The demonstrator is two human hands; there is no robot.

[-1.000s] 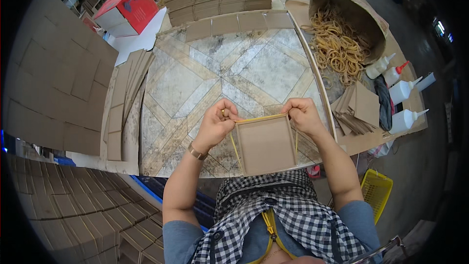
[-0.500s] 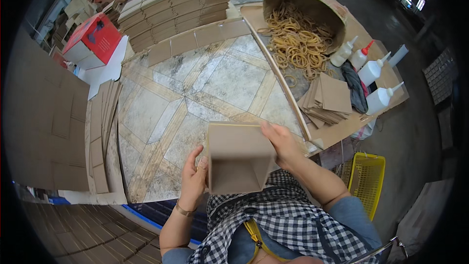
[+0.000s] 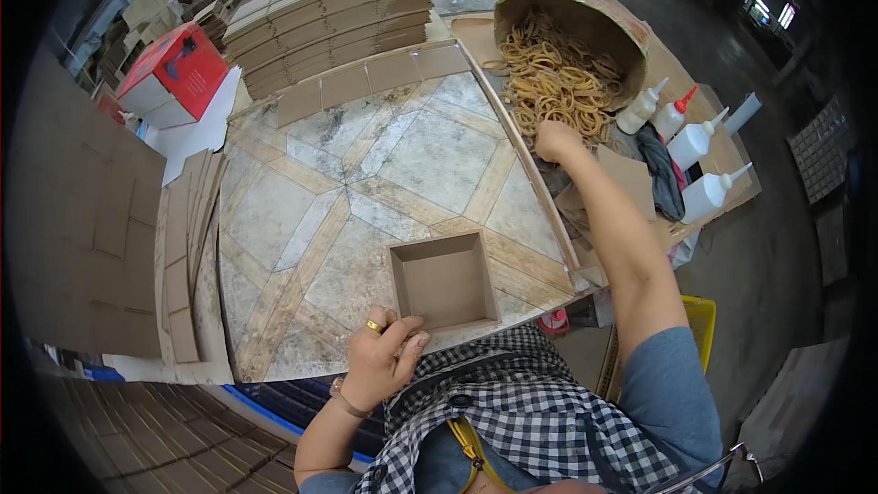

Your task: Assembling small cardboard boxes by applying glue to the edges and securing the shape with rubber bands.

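Note:
A square, open-topped brown board box (image 3: 444,279) rests on the near edge of the marbled, wood-patterned tabletop (image 3: 430,160), its hollow side facing up. At its near left corner is my left hand (image 3: 380,357), wearing a gold ring. The index finger reaches to the box's edge and the thumb stands a little apart, so this hand is open beside the box. My right arm stretches far forward to the right. My right hand (image 3: 558,142) is curled at the near edge of a heap of tan rubber bands (image 3: 562,82); its fingertips are hidden.
The bands spill from a brown sack (image 3: 622,23). Several white glue bottles (image 3: 691,142), a dark cloth (image 3: 660,169) and brown board squares (image 3: 626,181) lie to the right. A wooden strip (image 3: 517,151) edges the tabletop. Stacked boards (image 3: 334,27) and a red box (image 3: 183,69) stand behind.
The box has gone from between my hands down onto the tabletop. My right hand has let go of it and moved forward to the rubber bands. The co-worker's bottle is out of sight.

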